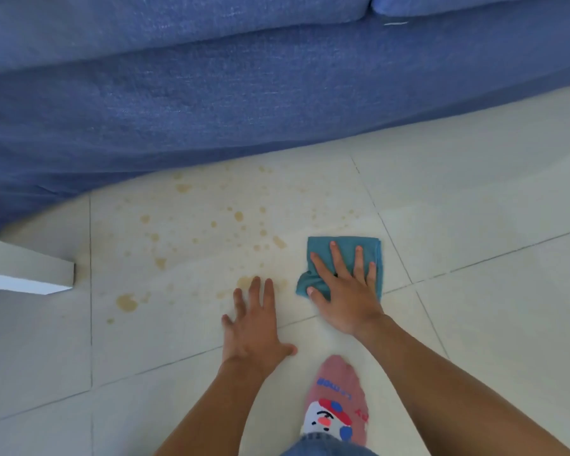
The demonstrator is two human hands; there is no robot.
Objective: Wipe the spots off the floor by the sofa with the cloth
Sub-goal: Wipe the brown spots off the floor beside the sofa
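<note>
Your right hand (pixel 344 291) lies flat with fingers spread on the folded teal cloth (pixel 343 258), pressing it to the floor (pixel 474 209) rather than clutching it; your left hand (pixel 254 327) is open and empty, palm down on the tile as a prop. The cloth sits at the right margin of the spots (pixel 211 225), which scatter leftward and up toward the sofa (pixel 244 93), so nearly all of the mess looks not yet wiped. The main risk, as I judge it, is smearing: a flat palm gives you pressure but little hold, and a fast push to the left could let the cloth bunch or slide out from under your fingers, dragging the yellowish marks into streaks instead of lifting them. Your left fingertips (pixel 257 284) rest right at one of the nearer spots, so shifting that hand could track residue onto clean tile. Your socked foot (pixel 338 399) stands just behind both hands; if the floor is wet it could slip or pick up the stain. As for room, the floor to the right and toward you is open. Up ahead, the sofa's base runs close along the farthest spots, so a long stroke may rub the dirty cloth against the blue fabric. At the left, a white furniture corner (pixel 46 274) juts in near the outer spots and limits your sweep there.
</note>
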